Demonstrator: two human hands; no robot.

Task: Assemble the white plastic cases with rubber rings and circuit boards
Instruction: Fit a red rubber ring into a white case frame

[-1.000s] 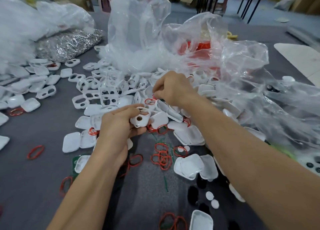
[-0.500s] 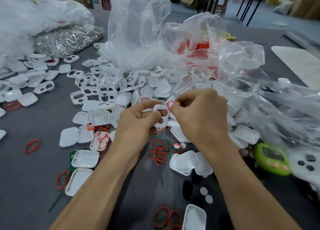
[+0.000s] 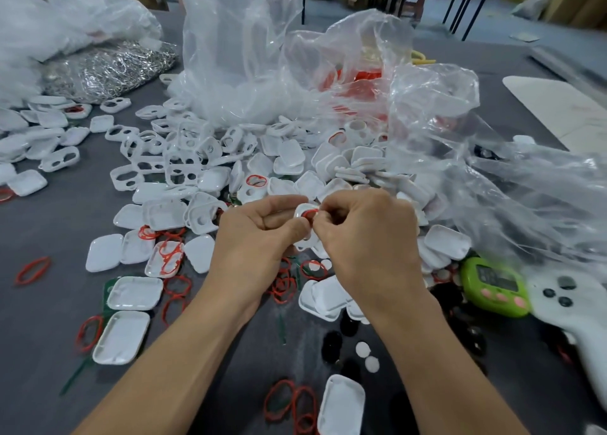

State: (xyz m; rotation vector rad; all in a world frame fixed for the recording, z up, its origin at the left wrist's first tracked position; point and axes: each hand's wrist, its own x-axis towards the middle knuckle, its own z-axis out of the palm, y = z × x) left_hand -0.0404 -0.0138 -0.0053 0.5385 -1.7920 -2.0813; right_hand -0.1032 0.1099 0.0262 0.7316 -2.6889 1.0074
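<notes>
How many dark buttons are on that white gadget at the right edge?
3 on the white gadget: top button, left button, bottom button. More may be hidden off frame.

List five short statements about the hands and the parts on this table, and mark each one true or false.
1. The left hand holds a white case. True.
2. The right hand pinches a red ring at that case. True.
3. The green device lies left of the left hand. False: it lies to the right of the right hand.
4. No red rings lie loose on the grey table. False: several do, such as the loose ring at the left.
5. A heap of silver metal parts sits at the far left. True.
</notes>
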